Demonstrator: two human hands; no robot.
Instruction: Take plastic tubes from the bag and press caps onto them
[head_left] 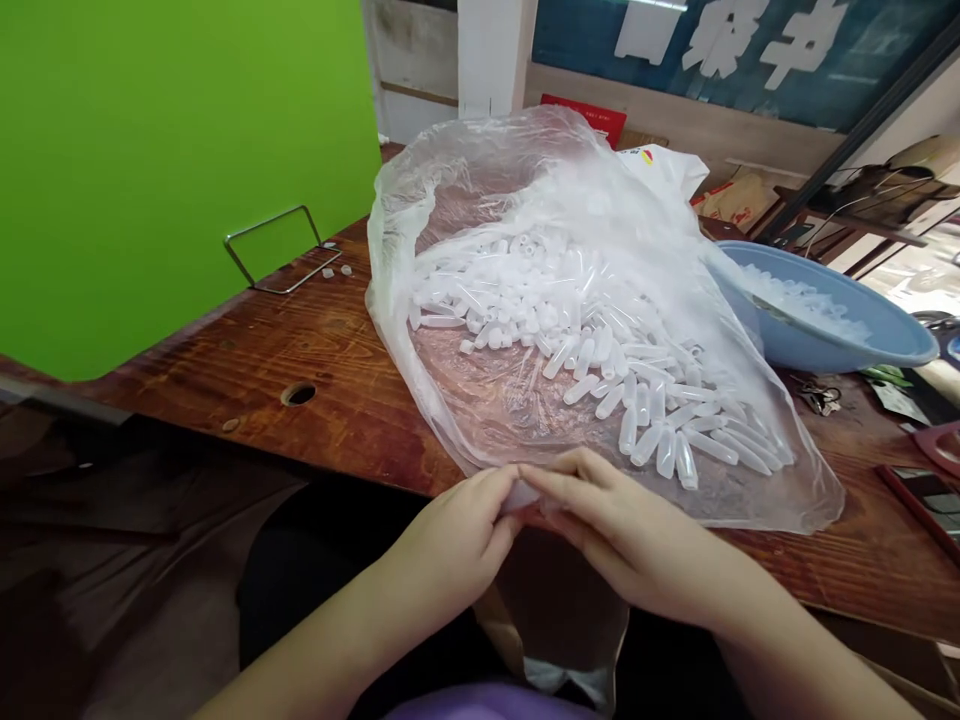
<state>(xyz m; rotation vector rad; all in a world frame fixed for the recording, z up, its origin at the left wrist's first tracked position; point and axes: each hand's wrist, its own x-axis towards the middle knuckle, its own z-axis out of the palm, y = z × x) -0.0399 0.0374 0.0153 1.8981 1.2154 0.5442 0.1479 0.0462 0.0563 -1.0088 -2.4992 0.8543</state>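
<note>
At the table's front edge, my left hand is closed, thumb and fingers pinching a small translucent white plastic piece. My right hand meets it fingertip to fingertip, its bent fingers closed at the right end of the piece; the fingers hide most of its shape. Just beyond both hands lies a clear plastic bag, its mouth spread toward me. Inside it is a heap of small translucent plastic tubes, with several longer ones lying loose near the right front.
A blue basin with similar white pieces stands at the right on the wooden table. To the left are a green panel, a bent metal wire stand and a round table hole. Keys lie by the basin.
</note>
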